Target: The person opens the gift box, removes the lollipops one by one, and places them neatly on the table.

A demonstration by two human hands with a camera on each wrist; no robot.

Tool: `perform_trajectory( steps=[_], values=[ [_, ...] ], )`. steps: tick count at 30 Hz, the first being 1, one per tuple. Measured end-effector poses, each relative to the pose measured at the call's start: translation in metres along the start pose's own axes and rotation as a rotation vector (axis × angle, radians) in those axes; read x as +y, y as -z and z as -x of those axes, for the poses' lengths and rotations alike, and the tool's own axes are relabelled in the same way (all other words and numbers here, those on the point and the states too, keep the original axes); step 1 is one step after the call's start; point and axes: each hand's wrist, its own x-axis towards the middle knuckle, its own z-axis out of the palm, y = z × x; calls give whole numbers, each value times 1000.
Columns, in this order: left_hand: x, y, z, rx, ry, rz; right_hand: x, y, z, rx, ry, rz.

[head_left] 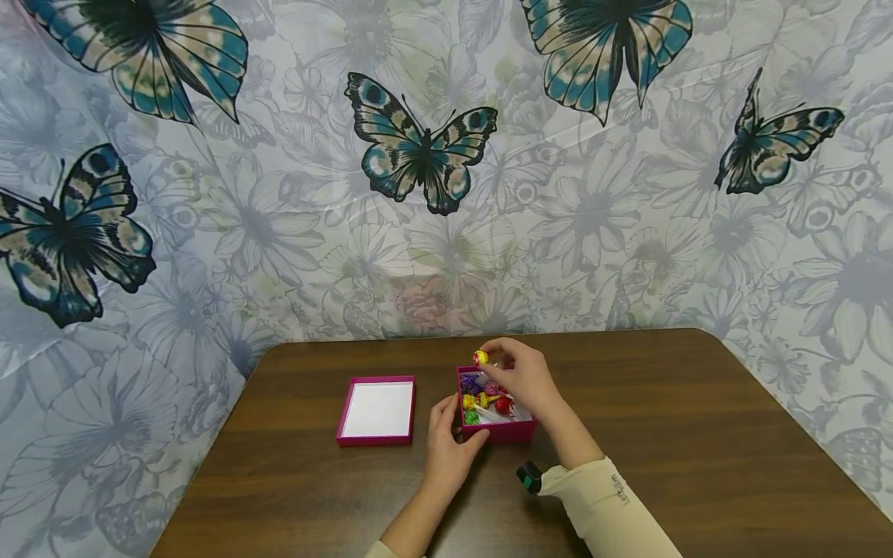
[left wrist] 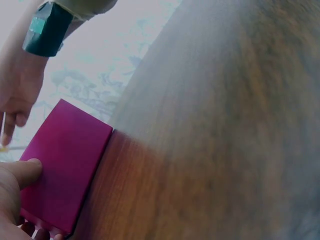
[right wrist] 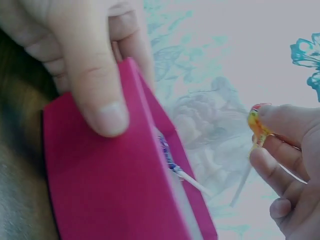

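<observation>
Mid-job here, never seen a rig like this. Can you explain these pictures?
No machine here: a person works with two bare hands, the left grip and right grip. The wide picture comes from a head camera looking forward and down; the others, from a camera on each wrist. On the brown table stand an open pink box of wrapped lollipops and, to its left, a shallow pink lid or tray with a white inside. The left grip holds the box's near left corner. The right grip pinches a yellow-and-red lollipop clear of the box.
</observation>
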Motion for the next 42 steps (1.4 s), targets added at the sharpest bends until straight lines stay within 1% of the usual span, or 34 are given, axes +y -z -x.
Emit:
perform_trajectory(
  steps=[5, 7, 10, 15, 19, 22, 29, 37, 42],
  values=[
    [-1, -1, 0, 13, -30, 1, 2, 13, -1, 68, 18, -57],
    [-1, -1, 0, 14, -29, 0, 5, 17, -1, 88, 30, -62],
    [0, -1, 0, 14, -20, -6, 11, 22, 0, 112, 17, -67],
    [0, -1, 0, 19, -9, -11, 22, 28, 2, 142, -63, -98],
    [-1, -2, -1, 20, -10, -8, 31, 32, 4, 168, -148, -105],
    [-2, -2, -1, 18, -8, -8, 39, 34, 5, 192, -196, -98],
    [-3, -2, -1, 19, -16, 0, 61, 35, 6, 250, -275, -63],
    [-5, -2, -1, 15, -15, -5, 78, 34, 9, 239, -363, -44],
    [-3, -1, 0, 6, -14, -8, 89, 33, 9, 223, -390, 19]
  ],
)
